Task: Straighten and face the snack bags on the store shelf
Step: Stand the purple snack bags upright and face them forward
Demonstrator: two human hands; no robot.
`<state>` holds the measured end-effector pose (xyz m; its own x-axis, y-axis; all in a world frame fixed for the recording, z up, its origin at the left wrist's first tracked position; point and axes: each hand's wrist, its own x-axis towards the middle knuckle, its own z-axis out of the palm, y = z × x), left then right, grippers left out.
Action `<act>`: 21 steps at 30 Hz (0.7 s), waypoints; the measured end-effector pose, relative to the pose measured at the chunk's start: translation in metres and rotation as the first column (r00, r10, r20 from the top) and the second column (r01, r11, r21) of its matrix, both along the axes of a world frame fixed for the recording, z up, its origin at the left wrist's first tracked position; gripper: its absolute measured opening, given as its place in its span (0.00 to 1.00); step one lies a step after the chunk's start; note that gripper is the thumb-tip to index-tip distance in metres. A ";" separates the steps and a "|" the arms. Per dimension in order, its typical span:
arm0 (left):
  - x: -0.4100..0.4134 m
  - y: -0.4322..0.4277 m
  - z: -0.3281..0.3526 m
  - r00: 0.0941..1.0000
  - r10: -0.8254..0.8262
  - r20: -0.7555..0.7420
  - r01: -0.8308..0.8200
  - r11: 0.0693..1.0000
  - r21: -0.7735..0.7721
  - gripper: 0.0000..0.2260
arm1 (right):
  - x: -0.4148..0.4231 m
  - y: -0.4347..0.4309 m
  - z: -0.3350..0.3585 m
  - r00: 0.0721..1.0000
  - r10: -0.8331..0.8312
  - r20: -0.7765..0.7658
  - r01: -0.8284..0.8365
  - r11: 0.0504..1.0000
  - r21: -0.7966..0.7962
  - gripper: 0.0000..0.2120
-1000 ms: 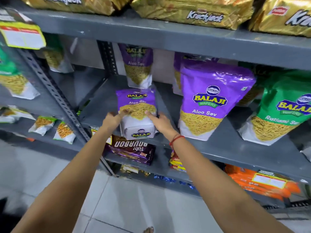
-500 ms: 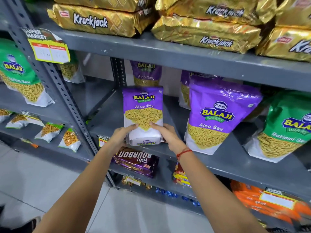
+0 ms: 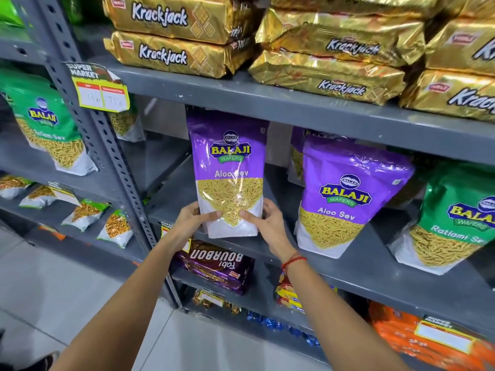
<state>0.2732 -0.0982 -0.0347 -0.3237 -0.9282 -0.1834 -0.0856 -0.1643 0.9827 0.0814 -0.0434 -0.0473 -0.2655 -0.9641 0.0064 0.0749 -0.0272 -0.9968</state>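
Observation:
A small purple Balaji Aloo Sev bag [image 3: 227, 167] stands upright at the front edge of the grey middle shelf [image 3: 361, 266], label facing me. My left hand [image 3: 191, 219] grips its lower left side and my right hand [image 3: 265, 219] grips its lower right side. A bigger purple Aloo Sev bag [image 3: 345, 207] stands to the right, tilted slightly. Another purple bag [image 3: 297, 153] stands behind that one, mostly hidden. A green Ratlami Sev bag [image 3: 455, 223] leans at the far right.
Gold Krackjack packs [image 3: 332, 60] are stacked on the shelf above. A Bourbon biscuit pack [image 3: 214, 266] lies on the shelf below, orange packs [image 3: 428, 341] lower right. The left bay holds a green Ratlami Sev bag [image 3: 51, 124] and small snack packets [image 3: 85, 215]. A yellow price tag [image 3: 100, 89] hangs on the upright post.
Both hands have tipped the small Aloo Sev bag up from leaning back to fully upright, and slid down to its lower corners. My view has moved closer and upward.

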 end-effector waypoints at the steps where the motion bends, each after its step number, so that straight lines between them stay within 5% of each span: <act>1: 0.000 -0.001 0.001 1.000 -0.003 -0.003 0.003 1.000 -0.008 0.14 | 0.000 -0.001 0.000 1.000 -0.002 -0.006 0.002 1.000 -0.002 0.18; 21: 0.023 -0.088 -0.015 0.983 -0.137 0.122 0.153 0.980 -0.128 0.23 | 0.031 -0.059 -0.017 0.915 -0.138 -0.380 0.155 0.988 0.015 0.27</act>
<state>0.2961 -0.1866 -0.0500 -0.4410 -0.8917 -0.1014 -0.2097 -0.0075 0.9777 0.1125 -0.1020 -0.0646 -0.3896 -0.9163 0.0923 -0.3076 0.0350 -0.9509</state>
